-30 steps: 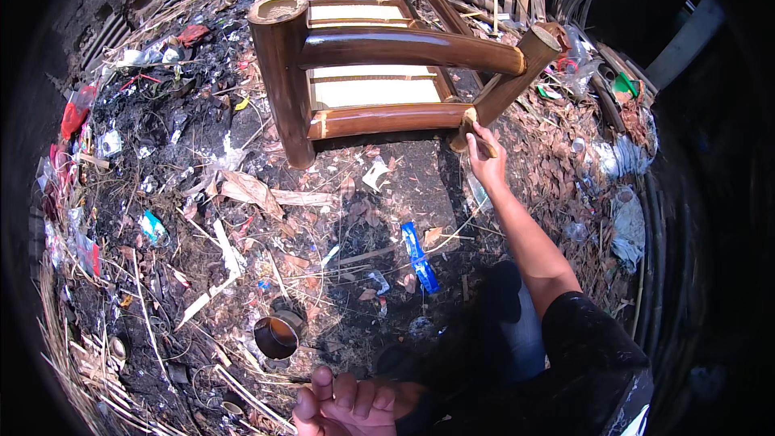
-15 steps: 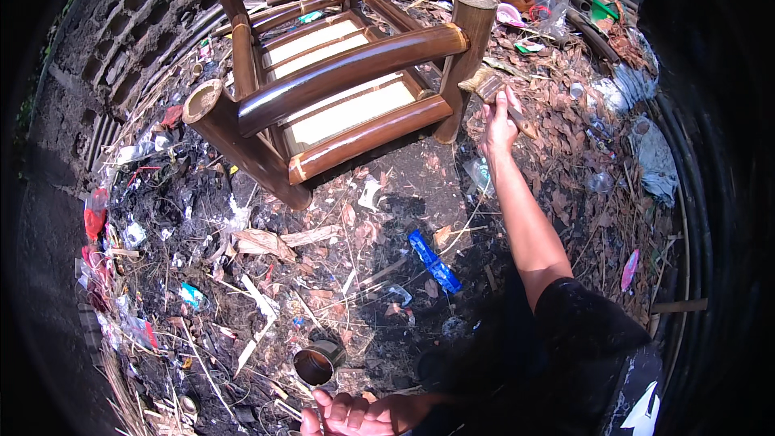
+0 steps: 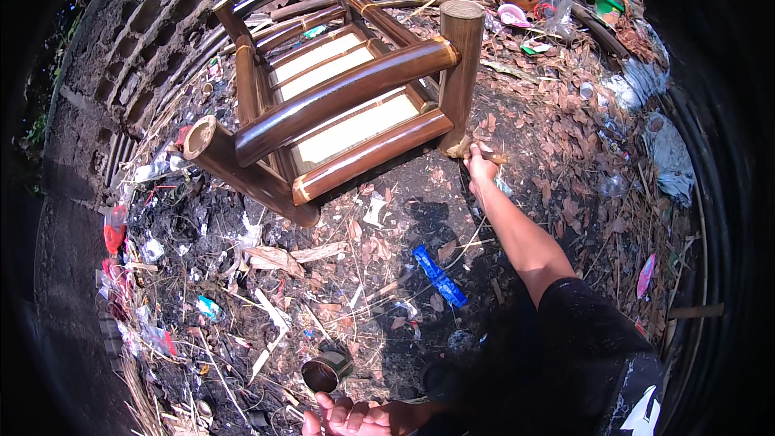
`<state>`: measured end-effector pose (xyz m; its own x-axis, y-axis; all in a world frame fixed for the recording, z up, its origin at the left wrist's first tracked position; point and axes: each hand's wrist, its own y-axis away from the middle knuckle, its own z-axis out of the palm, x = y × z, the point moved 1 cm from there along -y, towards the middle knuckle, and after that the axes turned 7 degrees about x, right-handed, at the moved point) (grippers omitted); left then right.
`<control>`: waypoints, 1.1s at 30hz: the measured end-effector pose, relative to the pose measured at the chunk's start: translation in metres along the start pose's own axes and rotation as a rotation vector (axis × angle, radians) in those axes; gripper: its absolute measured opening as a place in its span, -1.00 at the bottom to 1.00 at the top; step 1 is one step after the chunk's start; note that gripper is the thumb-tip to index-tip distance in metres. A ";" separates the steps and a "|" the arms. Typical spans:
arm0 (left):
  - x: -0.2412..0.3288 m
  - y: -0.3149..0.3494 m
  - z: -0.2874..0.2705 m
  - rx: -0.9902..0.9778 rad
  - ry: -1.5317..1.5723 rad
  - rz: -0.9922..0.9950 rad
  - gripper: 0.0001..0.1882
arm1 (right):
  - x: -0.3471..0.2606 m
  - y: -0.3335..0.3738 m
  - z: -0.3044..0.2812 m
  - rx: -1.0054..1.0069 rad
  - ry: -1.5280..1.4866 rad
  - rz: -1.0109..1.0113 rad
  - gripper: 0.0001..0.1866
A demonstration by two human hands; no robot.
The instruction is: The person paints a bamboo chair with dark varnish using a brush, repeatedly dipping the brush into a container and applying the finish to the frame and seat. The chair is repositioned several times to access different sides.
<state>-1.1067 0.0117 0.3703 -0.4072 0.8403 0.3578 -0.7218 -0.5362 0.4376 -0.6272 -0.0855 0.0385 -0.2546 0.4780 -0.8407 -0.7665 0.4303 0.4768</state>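
Observation:
My right hand (image 3: 482, 165) is closed round the handle of a paintbrush (image 3: 460, 148). The bristles meet the foot of the thick right front post (image 3: 462, 73) of a glossy brown bamboo chair frame (image 3: 347, 101). Pale slats show in its seat. At the bottom edge, my left hand (image 3: 359, 417) has curled fingers just below an open metal can (image 3: 326, 371), which it appears to hold by a thin handle. The can looks dark inside, and the grip itself is partly cut off by the frame.
Leaves, bamboo scraps and plastic litter cover the ground. A blue wrapper (image 3: 440, 276) lies between me and the chair. A rough block wall (image 3: 145, 24) rises at the left, and dark pipes (image 3: 710, 218) run along the right.
My right hand has brought the paintbrush down from near the top of the right post to its foot. The left hand keeps its place by the can. The view has shifted slightly.

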 end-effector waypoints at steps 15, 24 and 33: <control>-0.088 -0.073 0.042 0.622 -0.303 -0.175 -0.76 | -0.151 0.050 -0.181 -0.072 0.435 0.263 -0.71; -0.114 -0.065 0.085 0.788 -0.458 -0.187 -0.69 | -0.378 0.102 -0.403 0.196 0.672 0.102 -0.84; -0.119 -0.189 0.205 0.751 -0.307 0.042 -0.57 | -0.574 0.095 -0.236 -0.289 1.167 -0.466 -0.81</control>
<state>-0.8072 -0.0033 0.4140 -0.1758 0.8171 0.5490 -0.0968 -0.5694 0.8164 -0.6929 -0.4993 0.5056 -0.1792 -0.6831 -0.7080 -0.9838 0.1240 0.1294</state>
